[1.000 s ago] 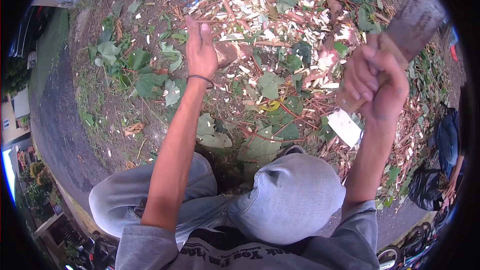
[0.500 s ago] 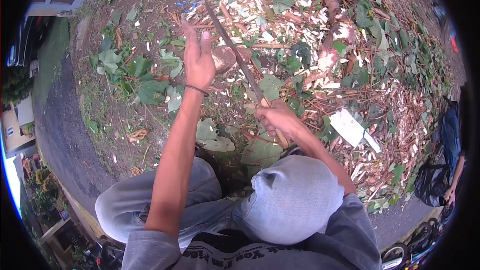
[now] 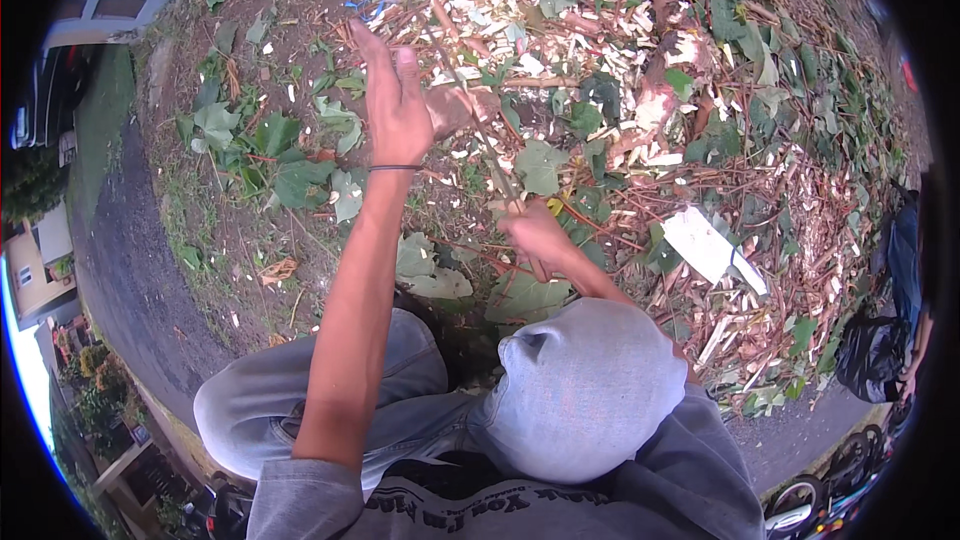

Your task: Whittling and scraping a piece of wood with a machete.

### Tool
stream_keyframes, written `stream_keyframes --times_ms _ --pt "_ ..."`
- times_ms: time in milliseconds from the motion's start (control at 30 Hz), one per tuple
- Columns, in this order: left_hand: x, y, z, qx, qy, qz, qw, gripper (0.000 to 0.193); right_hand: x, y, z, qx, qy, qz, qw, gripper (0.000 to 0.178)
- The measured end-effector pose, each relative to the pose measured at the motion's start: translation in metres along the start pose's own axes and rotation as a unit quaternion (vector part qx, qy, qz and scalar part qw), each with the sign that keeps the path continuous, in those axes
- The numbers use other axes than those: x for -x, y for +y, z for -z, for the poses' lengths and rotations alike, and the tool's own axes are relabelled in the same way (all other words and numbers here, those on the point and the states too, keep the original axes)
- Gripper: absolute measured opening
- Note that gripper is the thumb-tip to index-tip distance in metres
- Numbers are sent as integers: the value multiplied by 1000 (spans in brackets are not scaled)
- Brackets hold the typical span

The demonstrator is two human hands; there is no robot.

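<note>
My right hand (image 3: 537,238) is wrapped round the handle of a long machete (image 3: 490,147). Its dark, narrow blade points away and slightly left, seen almost edge-on. It passes over a short reddish-brown log (image 3: 450,112) lying on the ground; whether it touches the wood I cannot tell. Just left of this log is my left hand (image 3: 398,115), with its fingers stretched out, thumb apart and nothing held. A dark band circles that wrist. Pale wood chips (image 3: 600,30) lie thickly beyond the blade.
Green leaves (image 3: 303,183) and twigs cover much of the soil. A white flat piece (image 3: 697,243) lies right of my knee (image 3: 595,390). Blue string-like scraps (image 3: 372,5) sit far ahead. At the right edge, another person's hand is beside a black plastic bag (image 3: 868,358).
The machete has turned, so its blade looks thinner. My right hand has shifted slightly left. My left hand stays stretched out beside the log, a little more to the left.
</note>
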State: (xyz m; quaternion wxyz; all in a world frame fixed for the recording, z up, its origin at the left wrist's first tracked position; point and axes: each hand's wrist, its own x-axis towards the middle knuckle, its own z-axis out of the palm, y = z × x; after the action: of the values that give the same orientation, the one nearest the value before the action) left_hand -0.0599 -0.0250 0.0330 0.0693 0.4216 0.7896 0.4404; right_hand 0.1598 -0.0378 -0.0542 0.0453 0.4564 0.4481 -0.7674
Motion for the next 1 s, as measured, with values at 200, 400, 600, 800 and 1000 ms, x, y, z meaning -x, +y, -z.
stream_keyframes --times_ms 200,400,600,800,1000 --pt "1 -16 12 -28 -9 -5 1000 66 21 -46 21 109 -16 -23 994 24" --pt "9 -14 9 -8 -24 -51 998 62 72 -123 39 -355 -250 -148 889 12" --pt "12 -25 23 12 -9 -1 1000 65 89 -206 62 -300 -83 347 885 21" --pt "17 2 4 9 -10 -48 999 64 -5 29 -11 54 4 15 998 17" --pt "36 -3 8 -15 -49 -43 998 67 75 -64 24 -141 -57 -114 982 14"
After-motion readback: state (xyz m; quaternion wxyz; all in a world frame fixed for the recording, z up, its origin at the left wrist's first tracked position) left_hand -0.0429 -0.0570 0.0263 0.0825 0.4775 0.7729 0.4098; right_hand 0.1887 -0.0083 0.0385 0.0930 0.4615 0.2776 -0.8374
